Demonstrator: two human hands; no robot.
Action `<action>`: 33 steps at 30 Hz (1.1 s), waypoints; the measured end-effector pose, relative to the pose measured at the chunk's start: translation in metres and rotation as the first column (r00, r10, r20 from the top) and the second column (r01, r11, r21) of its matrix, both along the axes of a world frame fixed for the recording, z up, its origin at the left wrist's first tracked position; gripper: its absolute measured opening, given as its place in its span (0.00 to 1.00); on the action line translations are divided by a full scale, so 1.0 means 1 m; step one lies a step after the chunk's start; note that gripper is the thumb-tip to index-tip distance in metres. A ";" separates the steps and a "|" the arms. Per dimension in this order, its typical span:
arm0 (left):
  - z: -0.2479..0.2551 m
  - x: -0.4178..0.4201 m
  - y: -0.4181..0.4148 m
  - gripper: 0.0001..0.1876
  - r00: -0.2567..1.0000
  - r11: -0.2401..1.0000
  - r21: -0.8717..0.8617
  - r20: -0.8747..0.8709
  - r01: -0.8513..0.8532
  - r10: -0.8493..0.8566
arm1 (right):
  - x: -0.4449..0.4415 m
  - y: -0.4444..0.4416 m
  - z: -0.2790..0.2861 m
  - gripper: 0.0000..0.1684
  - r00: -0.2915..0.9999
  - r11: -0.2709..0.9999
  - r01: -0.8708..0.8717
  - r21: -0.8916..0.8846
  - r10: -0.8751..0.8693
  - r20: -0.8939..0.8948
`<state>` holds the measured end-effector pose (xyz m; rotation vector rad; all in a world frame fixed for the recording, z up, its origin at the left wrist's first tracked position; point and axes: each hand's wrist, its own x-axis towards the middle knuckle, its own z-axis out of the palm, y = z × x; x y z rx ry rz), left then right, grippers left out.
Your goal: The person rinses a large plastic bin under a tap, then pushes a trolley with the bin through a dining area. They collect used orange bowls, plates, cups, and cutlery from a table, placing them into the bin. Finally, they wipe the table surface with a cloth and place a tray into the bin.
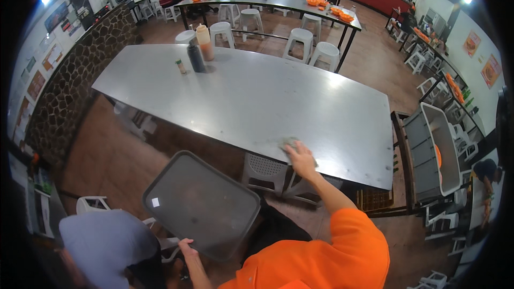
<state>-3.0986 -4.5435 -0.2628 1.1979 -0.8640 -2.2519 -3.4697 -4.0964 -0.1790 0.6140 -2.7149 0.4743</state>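
Note:
My right hand [302, 159] lies on a light cloth [290, 143], pressed to the metal tabletop [241, 96] near its front edge. Most of the cloth is hidden under the palm and fingers. Low in front of me, my left hand [187, 246] grips the rim of a dark grey tray [200, 204], held tilted beside the table. The tray carries only a small white patch. Toward the table's far left stand a dark squeeze bottle [195, 57], a clear squeeze bottle with orange sauce [205, 43] and a small shaker with a green top [180, 66].
A seated person in a grey shirt [106, 245] is close on my left. Plastic stools [265, 170] sit under the table's near edge. A large grey bin [431, 148] on a frame stands right of the table. Another table [281, 0] with orange bowls is beyond.

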 end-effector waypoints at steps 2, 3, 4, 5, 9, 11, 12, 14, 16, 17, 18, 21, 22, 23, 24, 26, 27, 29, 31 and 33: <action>0.005 0.021 0.009 0.26 0.999 0.998 -0.035 -0.012 0.044 -0.044 | 0.037 0.067 0.000 0.29 0.980 0.968 0.201 0.154 -0.195 -0.050; 0.037 0.019 0.021 0.27 0.997 0.993 -0.093 0.012 0.077 -0.076 | 0.056 0.106 -0.003 0.29 0.957 0.937 0.290 0.193 -0.281 -0.071; 0.061 0.028 0.028 0.28 0.995 0.982 -0.165 0.041 0.096 -0.091 | 0.076 0.134 -0.006 0.28 0.933 0.907 0.360 0.217 -0.350 -0.085; 0.059 0.046 0.019 0.28 0.990 0.981 -0.136 0.010 0.138 -0.138 | 0.092 0.150 -0.001 0.27 0.916 0.892 0.401 0.209 -0.391 -0.091; 0.091 0.065 0.021 0.27 0.977 0.973 -0.086 0.013 0.213 -0.212 | 0.161 0.231 0.002 0.23 0.813 0.790 0.577 0.209 -0.580 -0.053; 0.123 0.056 0.041 0.26 0.965 0.964 -0.056 0.014 0.261 -0.261 | 0.205 0.262 0.009 0.19 0.732 0.725 0.666 0.174 -0.681 0.035; 0.135 0.050 0.053 0.26 0.958 0.957 -0.041 0.014 0.288 -0.288 | 0.231 0.280 0.006 0.16 0.708 0.719 0.672 0.179 -0.694 0.131; 0.161 0.037 0.075 0.25 0.947 0.944 -0.090 0.058 0.319 -0.315 | 0.297 0.306 -0.014 0.12 0.631 0.704 0.689 0.172 -0.699 0.336; 0.192 0.020 0.103 0.23 0.926 0.920 -0.113 0.082 0.376 -0.368 | 0.370 0.318 -0.041 0.09 0.528 0.657 0.733 0.177 -0.713 0.462; 0.210 0.010 0.122 0.21 0.909 0.903 -0.108 0.083 0.416 -0.409 | 0.414 0.332 -0.071 0.10 0.474 0.619 0.763 0.188 -0.733 0.489; 0.230 -0.004 0.148 0.20 0.888 0.883 -0.099 0.079 0.459 -0.453 | 0.461 0.347 -0.110 0.11 0.416 0.575 0.793 0.201 -0.752 0.510; 0.303 -0.045 0.271 0.14 0.785 0.763 -0.207 0.050 0.612 -0.617 | 0.600 0.370 -0.152 0.13 0.062 0.428 0.807 0.406 -0.746 0.663; 0.305 -0.061 0.285 0.12 0.747 0.715 -0.277 0.013 0.641 -0.664 | 0.652 0.377 -0.179 0.14 -0.033 0.324 0.851 0.413 -0.752 0.658; 0.310 -0.073 0.308 0.12 0.724 0.705 -0.276 -0.044 0.653 -0.688 | 0.684 0.375 -0.162 0.13 -0.141 0.246 0.855 0.456 -0.736 0.662; 0.349 -0.075 0.388 0.11 0.754 0.681 -0.393 0.051 0.618 -0.655 | 0.733 0.386 -0.182 0.13 -0.264 0.192 0.823 0.534 -0.703 0.660; 0.322 -0.146 0.390 0.07 0.621 0.432 -0.650 0.079 0.625 -0.780 | 0.768 0.405 -0.195 0.13 -0.359 0.118 0.824 0.554 -0.649 0.671; 0.329 -0.166 0.441 0.03 0.642 0.393 -0.830 -0.057 0.395 -0.765 | 0.780 0.413 -0.198 0.13 -0.410 0.055 0.829 0.556 -0.616 0.672; 0.346 -0.228 0.499 0.02 0.498 0.396 -0.722 -0.083 0.567 -0.863 | 0.786 0.429 -0.201 0.13 -0.453 -0.018 0.838 0.545 -0.580 0.678; 0.351 -0.294 0.525 0.03 0.254 0.336 -0.678 -0.222 0.654 -0.941 | 0.783 0.447 -0.202 0.13 -0.430 -0.025 0.861 0.508 -0.568 0.701; 0.385 -0.331 0.621 0.01 0.219 0.278 -0.617 -0.172 0.736 -0.960 | 0.787 0.459 -0.201 0.14 -0.445 -0.099 0.877 0.471 -0.540 0.715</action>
